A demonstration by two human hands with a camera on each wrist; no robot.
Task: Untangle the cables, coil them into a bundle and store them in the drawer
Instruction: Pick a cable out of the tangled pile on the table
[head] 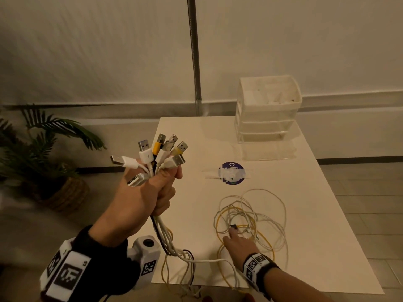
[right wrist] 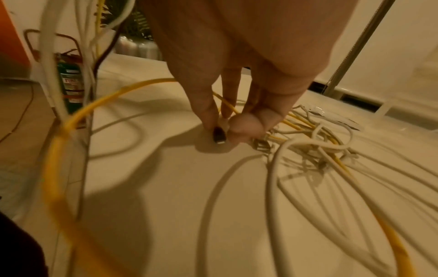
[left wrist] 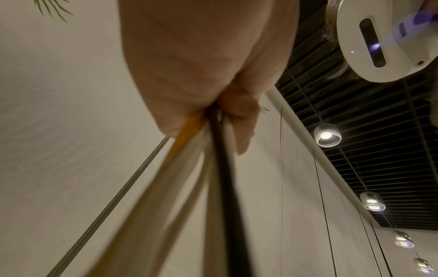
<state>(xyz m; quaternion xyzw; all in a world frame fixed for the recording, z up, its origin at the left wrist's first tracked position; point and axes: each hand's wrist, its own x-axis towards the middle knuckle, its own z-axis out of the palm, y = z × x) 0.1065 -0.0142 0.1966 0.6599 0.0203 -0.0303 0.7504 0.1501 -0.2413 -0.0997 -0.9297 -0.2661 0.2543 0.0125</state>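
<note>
White and yellow leads: the cables (head: 250, 216) lie in a loose tangle on the white table (head: 305, 203), their far lengths trailing off the near edge and up to the raised fist.
Left hand: the left hand (head: 141, 199) is held up off the table, fingers wrapped tight round a bunch of USB plugs (head: 161, 153) that fan out above the fist; the left wrist view shows white, yellow and dark strands running down out of the grip.
Right hand: the right hand (head: 237, 240) is down in the middle of the tangle, thumb and fingertips (right wrist: 246, 127) nipping a small dark connector (right wrist: 219, 135) just off the tabletop.
Drawer: the clear drawer unit (head: 268, 118) stands at the far right of the table, well apart from the tangle; I cannot tell whether any drawer is pulled out.
Step in hand: untangling, by my reading; one set of ends is gathered and the opposite ends are being picked out of the pile.
Next move calls for: drawing that connector clear along its own strand, gently, so the loops around it slide free rather than cinch into a knot.
Not yet done: coiling and storing.
</note>
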